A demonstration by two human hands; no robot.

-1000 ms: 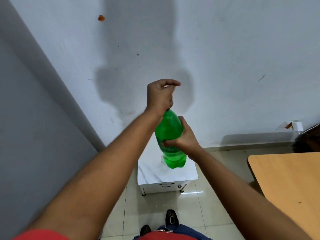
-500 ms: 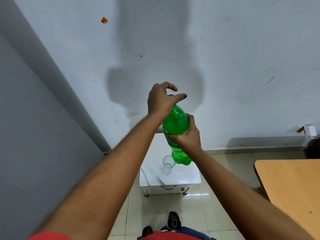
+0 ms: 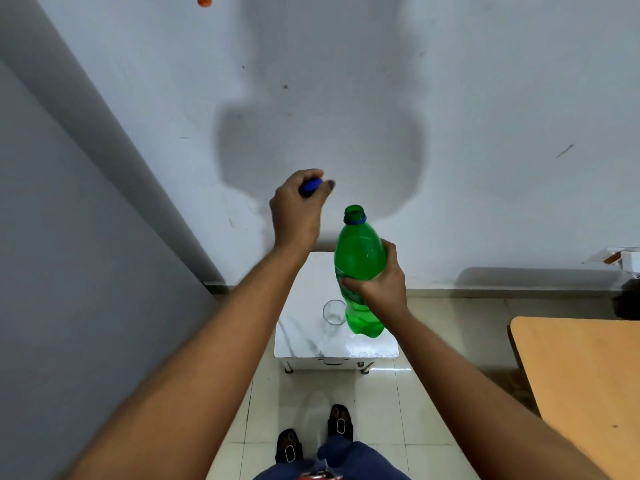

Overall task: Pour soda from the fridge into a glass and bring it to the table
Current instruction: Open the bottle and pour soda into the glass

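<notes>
Holding uncapped green plastic soda bottle (image 3: pixel 360 265) upright above the small white marble-top cabinet (image 3: pixel 304 341).

Right hand (image 3: pixel 379 284) wrapped round bottle mid-body; left hand (image 3: pixel 294 213) pinches the blue screw cap (image 3: pixel 310 187) off to the side. Clear empty drinking glass (image 3: pixel 334 312) stands on the cabinet, just left of the bottle base. Judgement: bottle partly full, thin wall will flex if squeezed; mid-body grip suits tilting. Glass is fragile and light, may tip.

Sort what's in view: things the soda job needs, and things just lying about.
Needed: green soda bottle in right hand; blue cap in left hand; empty glass on white marble-top stand; wooden table.

Lying about: white box by the wall; dark object at right edge.
</notes>
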